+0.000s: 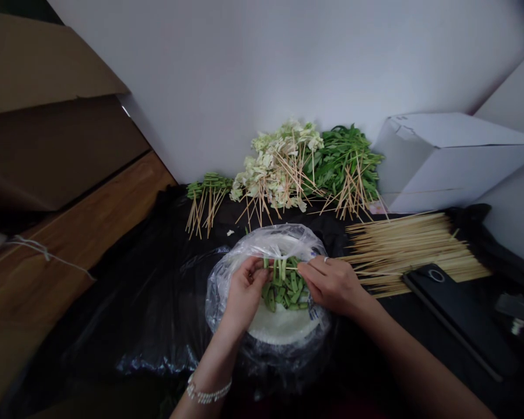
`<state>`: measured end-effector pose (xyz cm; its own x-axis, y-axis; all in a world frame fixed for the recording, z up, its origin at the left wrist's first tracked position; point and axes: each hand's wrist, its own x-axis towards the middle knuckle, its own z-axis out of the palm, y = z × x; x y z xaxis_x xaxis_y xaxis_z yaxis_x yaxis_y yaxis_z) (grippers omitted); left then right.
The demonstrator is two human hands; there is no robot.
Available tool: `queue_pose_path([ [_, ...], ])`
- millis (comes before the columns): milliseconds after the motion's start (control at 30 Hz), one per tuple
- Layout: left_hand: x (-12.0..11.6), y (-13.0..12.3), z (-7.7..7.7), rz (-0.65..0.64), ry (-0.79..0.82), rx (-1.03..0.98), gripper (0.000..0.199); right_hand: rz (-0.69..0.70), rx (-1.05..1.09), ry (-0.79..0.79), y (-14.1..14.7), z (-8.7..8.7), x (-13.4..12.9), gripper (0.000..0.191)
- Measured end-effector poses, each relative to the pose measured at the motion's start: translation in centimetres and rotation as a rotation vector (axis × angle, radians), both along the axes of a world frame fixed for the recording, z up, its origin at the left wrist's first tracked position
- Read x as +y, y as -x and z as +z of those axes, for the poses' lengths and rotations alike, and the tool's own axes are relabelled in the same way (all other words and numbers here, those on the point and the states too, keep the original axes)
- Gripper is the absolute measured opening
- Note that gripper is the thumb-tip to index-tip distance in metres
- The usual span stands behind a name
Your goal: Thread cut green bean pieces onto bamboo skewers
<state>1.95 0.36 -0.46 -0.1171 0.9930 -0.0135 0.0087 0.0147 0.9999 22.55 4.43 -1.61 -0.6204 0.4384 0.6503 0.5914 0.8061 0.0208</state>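
Observation:
Over a plastic-lined bowl [283,331], my left hand [247,288] pinches a piece of green bean [266,263]. Across from it, my right hand [332,284] is closed round a thin bamboo skewer [292,268], which runs level toward the left fingers. Several bean pieces hang side by side on that skewer. Below both hands lies a heap of cut green beans [288,294] in the bowl. The clear plastic bag [227,279] is bunched around the rim. My fingers partly hide the skewer's two ends.
Behind the bowl lie skewered green beans [212,183], skewered pale cabbage-like leaves [275,166] and skewered leafy greens [349,157]. To the right are loose skewers [414,250], a phone [458,320] and a white box [445,157]. Black plastic sheeting [126,302] covers the surface; a cardboard box [48,134] stands left.

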Motion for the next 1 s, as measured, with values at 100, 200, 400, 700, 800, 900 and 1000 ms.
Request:
queue_pose_path([
  [100,0.00,-0.13,-0.10,-0.018,-0.029,0.072,0.022,-0.006,-0.013,-0.005,0.05,-0.21,0.00,0.018],
  [200,0.02,-0.31,-0.25,-0.014,-0.073,0.149,0.024,-0.004,-0.010,-0.006,0.09,-0.44,-0.01,0.019],
  [400,0.07,-0.04,-0.57,0.051,-0.035,0.151,0.023,0.007,0.038,0.005,-0.01,-0.14,0.03,0.019],
  [700,0.17,0.29,-0.37,0.084,0.051,0.057,0.024,0.008,0.001,-0.008,0.12,-0.59,-0.05,0.022],
  [800,0.30,0.22,-0.26,0.074,0.034,0.040,0.022,0.006,-0.004,-0.026,0.14,-0.59,-0.04,0.022],
  [900,0.38,0.26,-0.22,0.034,0.064,-0.030,0.021,-0.002,0.013,-0.014,0.05,-0.38,0.02,0.022],
  [1000,0.34,0.41,-0.18,0.034,0.106,-0.114,0.025,0.013,0.019,-0.016,-0.04,-0.31,-0.01,0.023],
])
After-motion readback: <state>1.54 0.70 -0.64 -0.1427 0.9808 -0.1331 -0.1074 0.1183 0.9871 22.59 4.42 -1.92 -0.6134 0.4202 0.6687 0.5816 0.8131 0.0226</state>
